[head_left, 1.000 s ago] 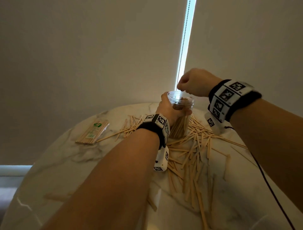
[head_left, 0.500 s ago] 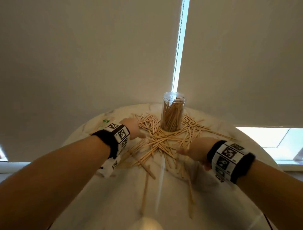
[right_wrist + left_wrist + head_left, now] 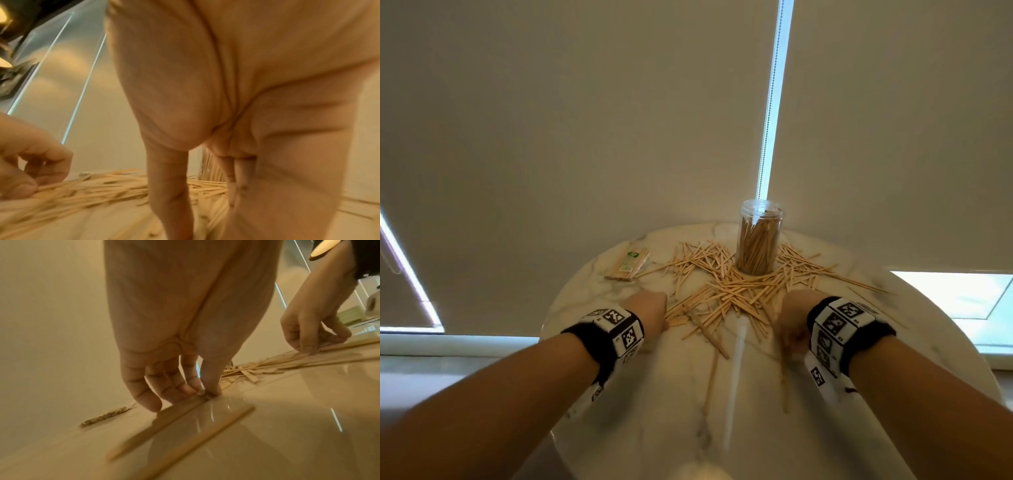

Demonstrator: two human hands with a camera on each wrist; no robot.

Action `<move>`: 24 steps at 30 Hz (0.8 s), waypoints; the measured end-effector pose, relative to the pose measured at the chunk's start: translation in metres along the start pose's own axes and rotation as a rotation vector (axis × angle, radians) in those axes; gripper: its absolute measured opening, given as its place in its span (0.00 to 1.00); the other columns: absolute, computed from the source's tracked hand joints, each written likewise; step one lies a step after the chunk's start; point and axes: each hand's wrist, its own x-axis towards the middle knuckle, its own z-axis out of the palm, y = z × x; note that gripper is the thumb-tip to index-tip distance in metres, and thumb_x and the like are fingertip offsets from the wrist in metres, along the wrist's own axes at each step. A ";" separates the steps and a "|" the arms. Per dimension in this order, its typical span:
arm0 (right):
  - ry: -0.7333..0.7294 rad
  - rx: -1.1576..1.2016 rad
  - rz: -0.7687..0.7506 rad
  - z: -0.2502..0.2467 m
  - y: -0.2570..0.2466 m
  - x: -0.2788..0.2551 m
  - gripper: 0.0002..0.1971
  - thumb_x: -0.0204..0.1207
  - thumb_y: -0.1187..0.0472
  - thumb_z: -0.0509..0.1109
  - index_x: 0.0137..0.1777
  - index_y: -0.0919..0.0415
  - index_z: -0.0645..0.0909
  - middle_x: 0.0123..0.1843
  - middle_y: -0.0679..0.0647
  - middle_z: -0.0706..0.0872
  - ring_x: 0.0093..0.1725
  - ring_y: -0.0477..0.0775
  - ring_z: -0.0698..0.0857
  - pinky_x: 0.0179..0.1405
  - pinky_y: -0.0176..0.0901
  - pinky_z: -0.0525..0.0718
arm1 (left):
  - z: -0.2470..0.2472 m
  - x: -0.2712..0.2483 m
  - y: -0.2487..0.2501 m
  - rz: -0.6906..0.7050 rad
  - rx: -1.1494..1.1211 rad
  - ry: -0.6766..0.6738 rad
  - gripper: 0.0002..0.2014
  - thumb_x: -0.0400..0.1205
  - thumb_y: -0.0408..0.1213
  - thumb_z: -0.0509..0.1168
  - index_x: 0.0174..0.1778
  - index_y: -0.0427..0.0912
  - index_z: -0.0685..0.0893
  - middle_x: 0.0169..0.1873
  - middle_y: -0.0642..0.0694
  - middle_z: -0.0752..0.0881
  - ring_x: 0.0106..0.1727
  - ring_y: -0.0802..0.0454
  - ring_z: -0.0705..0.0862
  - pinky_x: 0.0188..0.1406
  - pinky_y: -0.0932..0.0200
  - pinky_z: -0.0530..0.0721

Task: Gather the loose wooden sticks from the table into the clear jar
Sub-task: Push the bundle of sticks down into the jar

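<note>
Both my hands have come off the jar (image 3: 759, 236) and dropped to the surface (image 3: 722, 411) since a second ago, when the left hand held the jar and the right hand was above its mouth. Half a second back they were already low and reaching; now they are at the near edge of the pile. So one drop-off is done and I judge the next pick-up is starting.

The left hand (image 3: 176, 363) has thumb and fingertips pinching the end of a flat stick (image 3: 164, 417) lying on the surface. The right hand (image 3: 791, 329) is curled with fingers down on sticks at the pile's near right side. In the left wrist view it seems to be pinching a few long ones, but it is blurred.

The jar stands upright at the far side, open, packed with sticks nearly to the neck. Most of the loose sticks (image 3: 732, 291) lie fanned round its base; a few strays lie nearer me.

A wrapped bundle of sticks (image 3: 628, 263) sits far left, apart from the pile. Sticks crowd the jar's base, so a careless sweep could knock it, I think.
</note>
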 end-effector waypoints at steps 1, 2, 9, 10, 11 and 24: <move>0.023 -0.063 0.001 0.000 0.003 -0.002 0.15 0.80 0.56 0.73 0.61 0.65 0.87 0.50 0.55 0.86 0.48 0.53 0.83 0.52 0.43 0.83 | 0.001 0.001 0.001 -0.003 -0.008 0.005 0.14 0.86 0.47 0.65 0.62 0.43 0.78 0.58 0.42 0.84 0.57 0.44 0.83 0.58 0.51 0.83; 0.040 -0.100 0.015 0.000 0.006 -0.002 0.15 0.81 0.55 0.71 0.61 0.64 0.86 0.51 0.55 0.84 0.50 0.53 0.81 0.51 0.42 0.81 | 0.002 0.004 0.003 -0.011 -0.022 0.008 0.15 0.86 0.47 0.64 0.63 0.42 0.78 0.59 0.42 0.84 0.58 0.44 0.83 0.58 0.52 0.82; 0.145 0.019 0.041 0.010 0.012 0.013 0.24 0.79 0.37 0.68 0.44 0.61 0.80 0.52 0.55 0.87 0.50 0.54 0.84 0.59 0.45 0.85 | -0.002 0.020 0.048 -0.121 -0.133 -0.002 0.53 0.69 0.80 0.59 0.78 0.39 0.68 0.72 0.36 0.73 0.69 0.38 0.76 0.66 0.43 0.79; 0.155 -0.004 0.035 0.011 0.010 0.016 0.23 0.78 0.38 0.70 0.50 0.61 0.82 0.55 0.55 0.88 0.51 0.54 0.84 0.59 0.45 0.85 | -0.003 0.021 0.056 -0.110 -0.091 -0.009 0.52 0.69 0.78 0.63 0.76 0.38 0.70 0.71 0.37 0.74 0.69 0.38 0.76 0.66 0.44 0.79; 0.149 -0.002 0.021 0.010 0.009 0.017 0.21 0.78 0.42 0.72 0.55 0.61 0.82 0.58 0.56 0.88 0.51 0.54 0.84 0.60 0.45 0.86 | -0.006 0.021 0.063 -0.086 -0.060 -0.007 0.47 0.71 0.74 0.65 0.73 0.38 0.73 0.70 0.37 0.76 0.68 0.39 0.78 0.66 0.46 0.80; 0.134 -0.179 -0.033 0.013 0.002 0.010 0.15 0.82 0.58 0.67 0.64 0.64 0.83 0.53 0.56 0.82 0.52 0.55 0.81 0.55 0.44 0.83 | -0.012 0.012 0.078 -0.020 -0.132 -0.031 0.17 0.89 0.37 0.60 0.72 0.34 0.77 0.66 0.38 0.83 0.66 0.42 0.83 0.60 0.56 0.81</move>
